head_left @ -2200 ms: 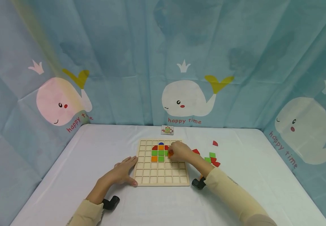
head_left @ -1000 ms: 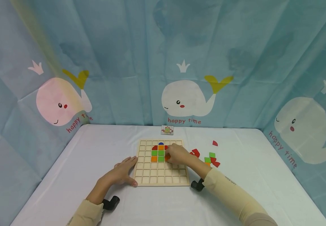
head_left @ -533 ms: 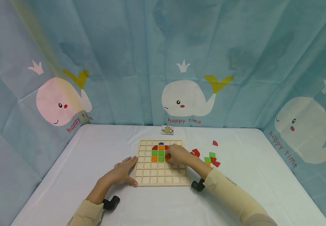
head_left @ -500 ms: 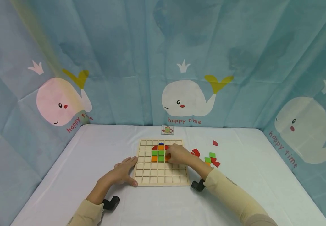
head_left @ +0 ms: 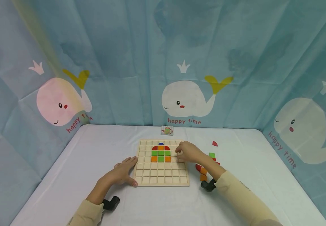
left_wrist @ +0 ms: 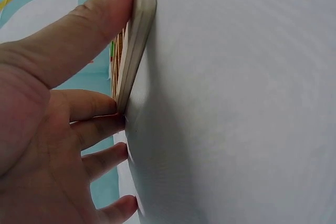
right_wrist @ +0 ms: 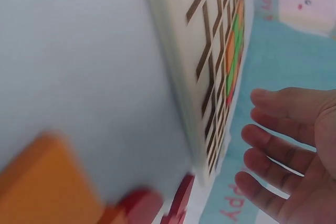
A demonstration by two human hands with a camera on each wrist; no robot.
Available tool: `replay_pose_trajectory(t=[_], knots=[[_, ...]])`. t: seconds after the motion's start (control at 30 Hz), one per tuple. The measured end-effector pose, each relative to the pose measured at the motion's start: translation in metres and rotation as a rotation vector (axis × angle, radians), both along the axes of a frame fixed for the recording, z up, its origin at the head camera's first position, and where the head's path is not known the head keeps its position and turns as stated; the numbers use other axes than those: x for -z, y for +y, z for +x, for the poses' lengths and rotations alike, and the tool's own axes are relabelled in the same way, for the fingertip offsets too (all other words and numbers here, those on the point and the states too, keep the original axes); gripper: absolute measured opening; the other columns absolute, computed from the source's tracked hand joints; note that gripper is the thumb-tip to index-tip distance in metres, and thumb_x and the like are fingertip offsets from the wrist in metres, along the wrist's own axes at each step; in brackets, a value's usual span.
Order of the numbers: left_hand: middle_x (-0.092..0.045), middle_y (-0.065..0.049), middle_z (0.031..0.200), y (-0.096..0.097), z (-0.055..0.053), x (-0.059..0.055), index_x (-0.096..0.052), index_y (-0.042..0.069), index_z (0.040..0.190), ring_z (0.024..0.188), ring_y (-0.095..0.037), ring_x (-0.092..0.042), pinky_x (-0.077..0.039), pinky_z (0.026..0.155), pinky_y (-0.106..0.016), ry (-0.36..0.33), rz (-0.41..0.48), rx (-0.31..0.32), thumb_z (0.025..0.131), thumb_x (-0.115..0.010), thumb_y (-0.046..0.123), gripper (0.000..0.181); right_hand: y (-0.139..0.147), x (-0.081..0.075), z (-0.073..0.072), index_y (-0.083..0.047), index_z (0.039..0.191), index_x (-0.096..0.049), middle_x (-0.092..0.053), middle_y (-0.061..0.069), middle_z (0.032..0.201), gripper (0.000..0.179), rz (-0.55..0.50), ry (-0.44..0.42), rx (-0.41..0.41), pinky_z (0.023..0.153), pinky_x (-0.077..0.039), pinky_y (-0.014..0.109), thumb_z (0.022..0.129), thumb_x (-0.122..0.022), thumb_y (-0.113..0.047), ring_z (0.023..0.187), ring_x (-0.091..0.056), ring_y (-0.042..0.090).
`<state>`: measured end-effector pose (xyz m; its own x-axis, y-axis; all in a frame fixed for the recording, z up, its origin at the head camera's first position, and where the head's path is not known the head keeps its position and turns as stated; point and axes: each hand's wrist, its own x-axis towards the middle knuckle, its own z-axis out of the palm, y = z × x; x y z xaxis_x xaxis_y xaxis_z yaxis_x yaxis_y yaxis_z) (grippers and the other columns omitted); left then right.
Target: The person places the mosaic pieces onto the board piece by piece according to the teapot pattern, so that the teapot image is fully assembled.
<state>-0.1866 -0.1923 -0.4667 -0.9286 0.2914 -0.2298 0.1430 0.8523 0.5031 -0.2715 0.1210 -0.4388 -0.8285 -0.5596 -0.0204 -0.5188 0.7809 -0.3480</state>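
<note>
A wooden grid board [head_left: 161,172] lies on the white table. In its upper middle cells sit green squares [head_left: 161,153], orange squares [head_left: 167,159], red quarter-round pieces [head_left: 155,147] and a blue half-round piece [head_left: 161,143]. My left hand [head_left: 121,171] rests along the board's left edge, thumb at the near corner and fingers spread; the left wrist view shows the thumb against the wooden rim [left_wrist: 137,40]. Over the board's right part hovers my right hand [head_left: 189,152], fingers loosely bent with nothing between them, as the right wrist view also shows [right_wrist: 294,145].
Right of the board lie loose orange pieces [head_left: 203,177], red pieces [head_left: 198,167] and a green square [head_left: 212,155], some behind the right forearm. A lone red quarter-round piece [head_left: 215,143] is farther back. A small picture card [head_left: 167,130] lies beyond the board. A curtain [head_left: 123,62] hangs behind.
The right hand brought an orange square down into a cell right of the green one, let go of it, and has lifted and moved right. The left hand has stayed put.
</note>
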Motion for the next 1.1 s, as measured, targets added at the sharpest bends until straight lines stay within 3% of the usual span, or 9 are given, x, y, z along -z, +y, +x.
replay_pose_trajectory(t=[0.27, 0.43, 0.77, 0.97, 1.1], knots=[[-0.028, -0.018, 0.159, 0.001, 0.000, 0.000, -0.032, 0.001, 0.151, 0.148, -0.043, -0.020, -0.019, 0.113, -0.068, -0.001, -0.008, -0.005, 0.061, -0.090, 0.033, 0.112, 0.033, -0.003, -0.006, -0.005, 0.103, -0.076, -0.069, 0.005, 0.097, 0.019, -0.025, -0.009, 0.081, 0.081, -0.053, 0.036, 0.086, -0.071, -0.013, 0.089, -0.060, 0.020], [-0.028, -0.019, 0.159, 0.002, -0.001, 0.000, -0.032, 0.001, 0.151, 0.148, -0.043, -0.020, -0.019, 0.113, -0.068, -0.002, -0.008, -0.002, 0.061, -0.090, 0.033, 0.112, 0.050, -0.002, -0.011, -0.006, 0.106, -0.075, -0.068, 0.004, 0.097, 0.024, -0.016, -0.063, 0.164, 0.076, -0.055, 0.031, 0.087, -0.073, -0.019, 0.083, -0.056, 0.016], [-0.029, -0.019, 0.159, 0.001, -0.001, 0.001, -0.032, 0.001, 0.151, 0.147, -0.043, -0.022, -0.019, 0.112, -0.069, 0.016, -0.013, 0.003, 0.059, -0.091, 0.032, 0.113, 0.081, 0.002, -0.018, -0.007, 0.108, -0.074, -0.068, 0.006, 0.099, 0.026, 0.010, -0.104, 0.272, 0.081, -0.057, 0.035, 0.087, -0.072, -0.021, 0.085, -0.057, 0.018], [-0.028, -0.019, 0.159, 0.001, -0.002, 0.001, -0.032, 0.001, 0.151, 0.148, -0.043, -0.020, -0.019, 0.113, -0.069, 0.009, -0.014, 0.002, 0.060, -0.090, 0.032, 0.113, 0.101, 0.008, -0.020, -0.006, 0.110, -0.072, -0.068, 0.009, 0.102, 0.028, 0.004, -0.149, 0.340, 0.071, -0.058, 0.031, 0.087, -0.071, -0.021, 0.080, -0.057, 0.018], [-0.028, -0.018, 0.159, 0.001, -0.001, 0.003, -0.032, 0.001, 0.151, 0.148, -0.042, -0.021, -0.019, 0.113, -0.068, 0.006, -0.019, -0.003, 0.061, -0.090, 0.032, 0.112, 0.113, 0.011, -0.021, -0.004, 0.109, -0.072, -0.069, 0.010, 0.103, 0.028, 0.004, -0.162, 0.366, 0.076, -0.058, 0.033, 0.086, -0.072, -0.020, 0.079, -0.057, 0.018]])
